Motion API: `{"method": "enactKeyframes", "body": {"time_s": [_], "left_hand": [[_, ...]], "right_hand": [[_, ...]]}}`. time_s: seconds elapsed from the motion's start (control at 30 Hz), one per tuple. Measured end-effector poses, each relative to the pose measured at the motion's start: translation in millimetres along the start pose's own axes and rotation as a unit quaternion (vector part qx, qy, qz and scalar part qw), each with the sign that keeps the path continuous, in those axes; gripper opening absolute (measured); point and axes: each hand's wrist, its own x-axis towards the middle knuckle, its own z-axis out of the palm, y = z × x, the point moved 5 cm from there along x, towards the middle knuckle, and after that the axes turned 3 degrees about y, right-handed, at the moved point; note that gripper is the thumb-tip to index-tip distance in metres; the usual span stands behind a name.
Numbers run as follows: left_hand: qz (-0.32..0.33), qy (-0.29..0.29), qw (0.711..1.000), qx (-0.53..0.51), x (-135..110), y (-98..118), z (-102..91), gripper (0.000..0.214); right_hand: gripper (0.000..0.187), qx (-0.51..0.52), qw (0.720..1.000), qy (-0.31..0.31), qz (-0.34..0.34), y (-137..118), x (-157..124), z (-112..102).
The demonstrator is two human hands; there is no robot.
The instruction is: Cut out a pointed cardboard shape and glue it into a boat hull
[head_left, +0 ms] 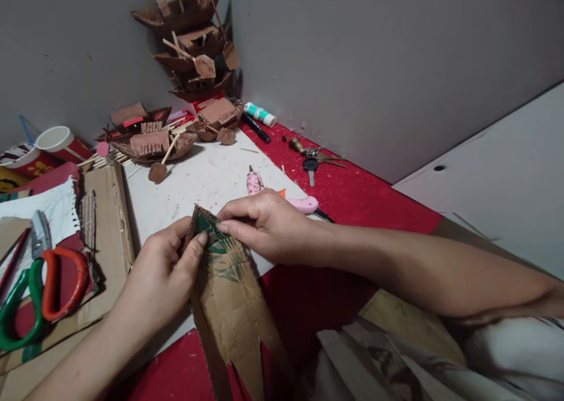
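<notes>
A long folded piece of brown cardboard (pixel 233 307) with green print stretches from the middle of the view toward my body. Its far end comes to a point, and its near end is cut into a notch. My left hand (pixel 170 266) pinches the left edge near that point, thumb on the inner face. On the right edge, close to the same tip, my right hand (pixel 268 224) grips with thumb and forefinger. Just beyond my right hand lies a pink glue gun (pixel 302 204), partly hidden by it.
Several small cardboard boats (pixel 154 145) stand at the back, some stacked in the corner. Scissors (pixel 61 283) with red and green handles lie at left on cardboard sheets (pixel 106 213). Paper cups (pixel 61 142), a marker (pixel 258 129), a glue tube (pixel 261 114) and keys (pixel 311 166) lie farther back.
</notes>
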Motion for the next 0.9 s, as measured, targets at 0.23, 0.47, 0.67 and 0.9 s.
{"method": "enactKeyframes", "body": {"time_s": [0.23,0.47,0.67,0.9], "left_hand": [[-0.003,-0.006,1.000,0.003,1,-2,1.8,0.023],[-0.017,-0.006,1.000,-0.006,3,-6,3.1,0.020],[-0.011,0.002,1.000,-0.015,7,-4,3.4,0.018],[-0.009,0.026,0.999,-0.026,9,-4,0.2,0.021]], "right_hand": [[0.017,0.023,0.999,0.004,0.034,5,1,5],[0.020,0.020,0.999,-0.002,0.050,11,2,10],[0.019,0.042,0.997,-0.005,0.066,13,5,10],[0.016,0.083,0.994,-0.028,0.065,11,8,5]]}}
